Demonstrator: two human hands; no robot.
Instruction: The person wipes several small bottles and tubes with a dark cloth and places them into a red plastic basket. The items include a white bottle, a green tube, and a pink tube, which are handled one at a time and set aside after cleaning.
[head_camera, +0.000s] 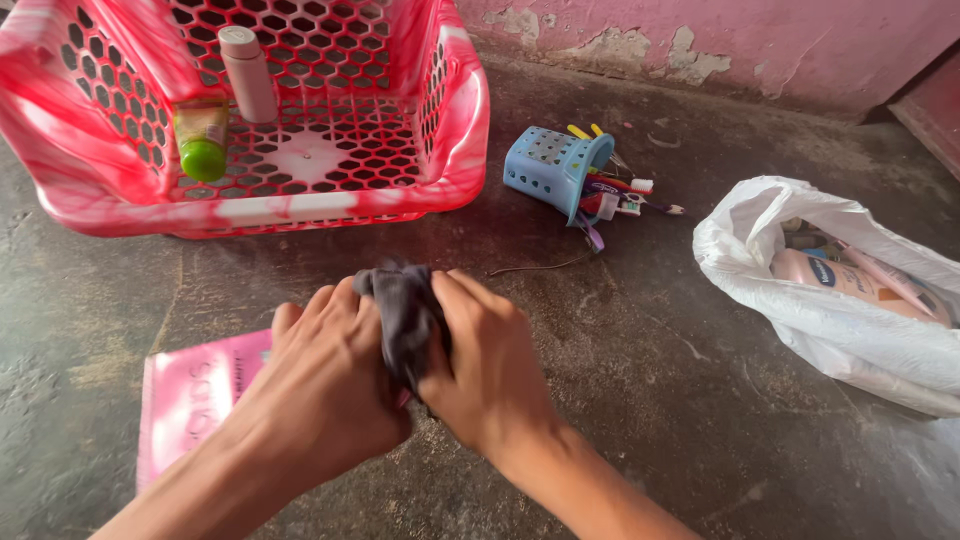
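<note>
both hands, left hand (320, 385) and right hand (480, 365), grip one dark cloth (405, 315) closed between them, on the floor in front of one pink basket (455, 130). basket holds two bottles: one green-capped (203, 145), one pink (248, 75). right of basket: one blue holder (550, 168), one white bag (800, 320).
</note>
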